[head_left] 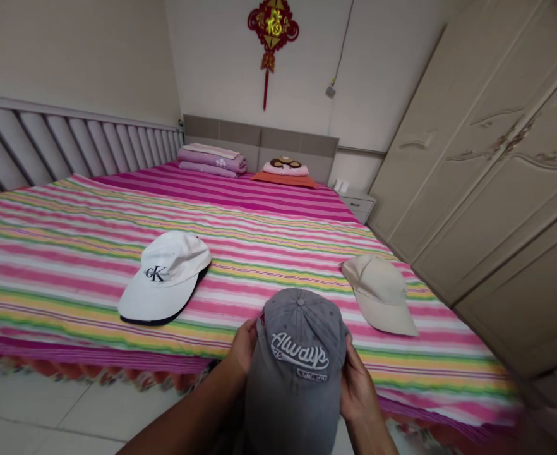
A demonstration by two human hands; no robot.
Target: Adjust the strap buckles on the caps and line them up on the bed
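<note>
I hold a grey baseball cap (297,366) with white "Always" lettering in front of me, its brim pointing toward me, over the near edge of the bed. My left hand (241,346) grips its left side and my right hand (358,385) grips its right side. A white cap (165,277) with a black logo lies on the striped bedspread (269,221) to the left. A beige cap (381,292) lies on the bed to the right.
The bed fills the middle, with folded purple bedding (212,159) and pillows (285,170) at the headboard. A tall cream wardrobe (496,177) stands on the right, a white nightstand (357,203) beside it. White tiled floor (46,411) lies at lower left.
</note>
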